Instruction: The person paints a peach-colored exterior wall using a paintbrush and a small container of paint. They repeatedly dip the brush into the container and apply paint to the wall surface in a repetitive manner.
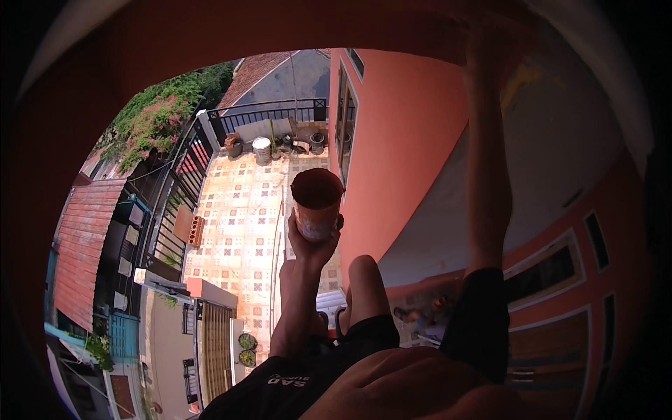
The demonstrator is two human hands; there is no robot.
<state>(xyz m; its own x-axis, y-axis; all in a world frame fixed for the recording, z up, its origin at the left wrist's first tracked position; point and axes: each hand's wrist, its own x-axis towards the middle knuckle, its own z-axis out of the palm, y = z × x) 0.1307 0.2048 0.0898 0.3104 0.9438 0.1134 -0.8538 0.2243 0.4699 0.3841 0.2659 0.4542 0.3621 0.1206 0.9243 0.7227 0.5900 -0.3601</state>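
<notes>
My left hand [315,247] grips a small open paint can [316,205] from below, around its lower part, with its mouth towards me. The can's outside is smeared with pale and reddish paint; its inside is dark, and how full it is I cannot tell. My right arm reaches far up to the top right. There my right hand [488,39] lies in deep shade against a red-orange painted beam [294,26]. Its fingers blur into the dark, so whether it holds anything cannot be seen.
Beneath me are a ladder top [331,302] and, far down, a patterned tile floor [241,210]. An orange wall [404,136] with windows stands at the right. Black railings [181,194], a hollow brick [196,231], a white bucket [261,149] and pots lie below. A person [436,310] is dimly visible lower right.
</notes>
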